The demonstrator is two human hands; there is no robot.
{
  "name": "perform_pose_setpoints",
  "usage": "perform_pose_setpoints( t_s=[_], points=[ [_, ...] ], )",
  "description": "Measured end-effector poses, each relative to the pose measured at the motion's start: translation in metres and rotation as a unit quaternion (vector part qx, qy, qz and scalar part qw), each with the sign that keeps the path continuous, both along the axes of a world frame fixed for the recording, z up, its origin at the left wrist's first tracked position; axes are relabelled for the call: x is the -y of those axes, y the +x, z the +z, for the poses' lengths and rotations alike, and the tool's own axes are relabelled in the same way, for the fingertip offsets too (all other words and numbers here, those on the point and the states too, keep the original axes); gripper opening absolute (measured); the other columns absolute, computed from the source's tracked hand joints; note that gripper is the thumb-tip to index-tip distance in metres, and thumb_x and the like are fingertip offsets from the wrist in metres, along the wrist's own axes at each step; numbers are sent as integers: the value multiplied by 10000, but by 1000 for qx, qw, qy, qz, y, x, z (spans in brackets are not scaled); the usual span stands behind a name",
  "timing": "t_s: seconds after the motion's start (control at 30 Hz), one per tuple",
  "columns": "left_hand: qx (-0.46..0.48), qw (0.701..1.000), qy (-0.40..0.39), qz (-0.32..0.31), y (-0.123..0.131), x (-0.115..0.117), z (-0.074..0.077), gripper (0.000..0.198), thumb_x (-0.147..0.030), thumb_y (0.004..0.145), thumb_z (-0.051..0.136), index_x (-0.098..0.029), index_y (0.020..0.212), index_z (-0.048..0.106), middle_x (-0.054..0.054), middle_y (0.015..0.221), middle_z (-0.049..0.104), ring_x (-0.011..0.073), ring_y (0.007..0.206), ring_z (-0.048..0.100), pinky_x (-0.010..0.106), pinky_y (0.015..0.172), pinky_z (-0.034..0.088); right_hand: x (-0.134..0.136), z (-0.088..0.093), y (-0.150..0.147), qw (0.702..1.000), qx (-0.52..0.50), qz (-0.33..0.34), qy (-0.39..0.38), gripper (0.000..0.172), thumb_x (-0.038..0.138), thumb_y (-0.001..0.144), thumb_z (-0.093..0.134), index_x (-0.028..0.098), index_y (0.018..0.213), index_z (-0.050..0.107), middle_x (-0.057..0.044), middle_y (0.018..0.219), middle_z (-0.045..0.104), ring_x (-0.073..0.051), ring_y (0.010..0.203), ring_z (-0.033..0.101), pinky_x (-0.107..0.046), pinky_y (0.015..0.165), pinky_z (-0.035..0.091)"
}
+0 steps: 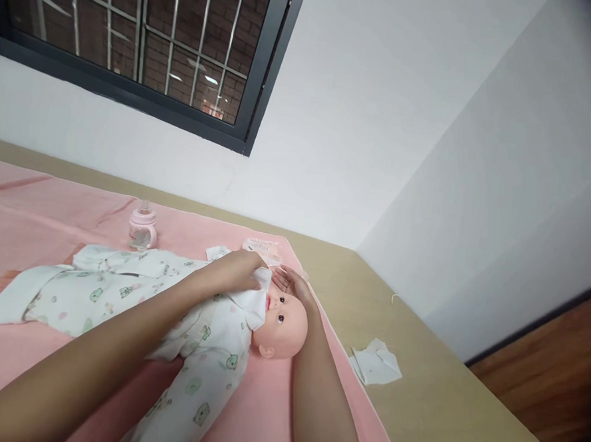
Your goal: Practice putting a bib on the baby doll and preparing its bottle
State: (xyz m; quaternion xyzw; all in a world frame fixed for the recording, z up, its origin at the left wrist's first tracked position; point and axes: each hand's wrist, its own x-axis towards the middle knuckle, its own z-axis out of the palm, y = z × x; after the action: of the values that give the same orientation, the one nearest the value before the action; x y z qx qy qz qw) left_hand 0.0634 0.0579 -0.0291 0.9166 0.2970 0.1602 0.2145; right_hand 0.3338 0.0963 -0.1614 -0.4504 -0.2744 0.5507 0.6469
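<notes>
A baby doll [283,327] lies on its back, its bald head toward the right. It wears a white sleepsuit [120,297] printed with green animals. Around its neck is a plain white cloth [253,304], partly covering the chin. My left hand [237,271] reaches across the doll's chest, fingers curled onto the cloth's far edge. On the far side of the head, my right hand [291,284] has its fingers stretched out, palm turned toward the doll's cheek. Behind my hands sits a clear-and-pink packet [261,247], partly hidden.
A pink baby bottle [143,228] with a handle stands beyond the doll's legs on a pink sheet [50,213]. A folded white cloth [375,363] lies on the wooden tabletop [415,388] to the right. A barred window [136,38] and white walls rise behind.
</notes>
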Motion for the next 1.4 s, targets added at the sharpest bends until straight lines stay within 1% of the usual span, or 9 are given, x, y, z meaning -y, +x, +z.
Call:
perform_pose_setpoints(
  t_s=[0.2, 0.3, 0.4, 0.47, 0.5, 0.7, 0.9, 1.2, 1.4],
  points=[
    [19, 1000, 10, 8, 0, -4, -2, 91, -126, 701, 544, -175, 632, 514, 15, 684, 624, 183, 687, 571, 263, 585, 321, -2, -1, 0, 1000, 5, -10, -3, 155, 175, 766, 672, 152, 912, 625, -85, 853, 733, -182, 835, 723, -304, 854, 595],
    [24, 999, -27, 4, -4, -5, -1, 114, -193, 717, 566, -175, 634, 491, 3, 668, 596, 171, 649, 548, 260, 553, 314, -1, 0, -1, 1000, 8, -9, -6, 174, 185, 760, 686, 156, 920, 624, -88, 873, 734, -180, 838, 723, -303, 855, 594],
    [39, 993, -101, -53, -9, -4, 1, 186, -301, 724, 591, -176, 643, 479, -19, 635, 542, 147, 586, 498, 251, 510, 296, 1, 3, -2, 1000, 11, -9, -11, 168, 185, 771, 674, 155, 930, 627, -94, 909, 736, -179, 835, 723, -300, 846, 595],
    [34, 988, -121, -87, -11, -2, 3, 205, -326, 718, 601, -172, 652, 484, -27, 626, 508, 137, 578, 472, 247, 513, 294, 1, 3, -3, 1000, 13, -14, -14, 161, 179, 776, 668, 154, 930, 629, -91, 903, 736, -177, 829, 724, -296, 840, 595],
    [25, 988, -122, -91, -11, -1, 4, 206, -330, 712, 609, -170, 661, 490, -27, 634, 500, 136, 587, 467, 246, 522, 299, 1, 3, -3, 1000, 14, -13, -14, 160, 180, 776, 668, 155, 929, 630, -89, 897, 736, -178, 833, 723, -295, 841, 595],
    [-30, 993, -93, -64, -5, 6, 4, 216, -319, 703, 612, -175, 656, 457, -18, 684, 495, 145, 633, 463, 247, 532, 303, -1, -2, -1, 1000, 18, 0, 3, 187, 210, 750, 707, 174, 913, 624, -74, 878, 737, -187, 870, 721, -315, 879, 586],
    [-9, 995, -85, -50, -3, 3, 0, 238, -331, 717, 599, -182, 651, 425, -25, 639, 480, 142, 606, 451, 252, 530, 294, 0, 1, -2, 1000, 19, -8, -7, 158, 178, 776, 667, 160, 927, 627, -83, 869, 737, -183, 833, 726, -307, 848, 593],
    [3, 998, -65, -23, 2, -5, -8, 258, -343, 711, 606, -185, 627, 421, -13, 636, 519, 156, 607, 474, 266, 515, 290, 1, 3, -4, 1000, 22, -9, -7, 146, 150, 777, 651, 172, 919, 627, -71, 845, 738, -180, 820, 723, -315, 873, 587],
    [-5, 999, -53, 7, 1, -6, -7, 215, -293, 712, 610, -186, 629, 443, -3, 666, 568, 171, 629, 526, 276, 515, 300, 0, 1, -3, 1000, 19, -2, 3, 136, 177, 785, 652, 171, 918, 624, -74, 845, 738, -178, 810, 724, -310, 854, 596]
  ],
)
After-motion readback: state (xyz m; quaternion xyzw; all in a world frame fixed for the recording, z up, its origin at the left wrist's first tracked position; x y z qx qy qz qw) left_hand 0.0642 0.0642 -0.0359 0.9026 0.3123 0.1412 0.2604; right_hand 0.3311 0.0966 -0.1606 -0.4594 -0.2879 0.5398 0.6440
